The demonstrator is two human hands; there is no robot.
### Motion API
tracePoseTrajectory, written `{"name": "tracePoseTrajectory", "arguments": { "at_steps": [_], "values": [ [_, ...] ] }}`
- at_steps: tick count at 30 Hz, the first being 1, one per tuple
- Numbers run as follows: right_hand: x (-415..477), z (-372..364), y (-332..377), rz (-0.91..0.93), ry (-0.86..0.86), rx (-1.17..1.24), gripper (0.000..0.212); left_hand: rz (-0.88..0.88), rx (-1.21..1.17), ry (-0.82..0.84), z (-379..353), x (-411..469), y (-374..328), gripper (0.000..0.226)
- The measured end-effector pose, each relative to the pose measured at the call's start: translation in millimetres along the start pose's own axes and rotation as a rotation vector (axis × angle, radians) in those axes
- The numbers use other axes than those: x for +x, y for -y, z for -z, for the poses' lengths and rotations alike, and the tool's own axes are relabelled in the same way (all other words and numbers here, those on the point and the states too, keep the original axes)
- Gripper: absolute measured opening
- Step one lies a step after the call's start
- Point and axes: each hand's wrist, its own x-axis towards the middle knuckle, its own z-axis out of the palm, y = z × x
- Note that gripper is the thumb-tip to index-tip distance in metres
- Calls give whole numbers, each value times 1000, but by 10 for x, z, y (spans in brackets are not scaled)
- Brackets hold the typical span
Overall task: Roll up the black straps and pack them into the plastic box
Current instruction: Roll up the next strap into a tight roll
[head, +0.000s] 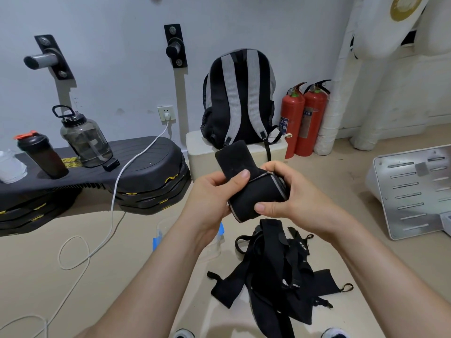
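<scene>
Now | left hand (pixel 214 191), right hand (pixel 295 191) grip one rolled strap (pixel 256 195) | one loose pile (pixel 275 272)

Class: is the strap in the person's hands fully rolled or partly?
Partly rolled. The left hand and right hand grip the strap in a tight roll; its flat end sticks up unwound.

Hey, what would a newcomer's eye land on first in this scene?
The two hands at centre: the left hand and right hand grip a partly rolled black fabric strap, its free end sticking up. Below them a tangled pile of loose black straps lies on the beige floor. Two red fire extinguishers stand by the white back wall, right of a black and grey backpack.
</scene>
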Motion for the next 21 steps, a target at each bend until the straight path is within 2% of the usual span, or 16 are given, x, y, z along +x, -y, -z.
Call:
{"name": "tracePoseTrajectory", "arguments": {
  "at_steps": [4,7,13,16,21],
  "values": [
    [4,50,7,5,50,-69,48,-76,-20,-79,10,23,11,17],
    [-11,91,30,12,135,-55,47,-118,51,-135,-7,28,33,11],
    [-46,156,43,-5,186,105,42,-142,143,-94,-19,8,24,12],
    [-52,154,26,-4,198,198,42,-213,256,-154,-25,13,18,8],
    [-42,213,69,-23,223,235,38,-248,297,-200,-19,13,-23,28]
  ]
}}
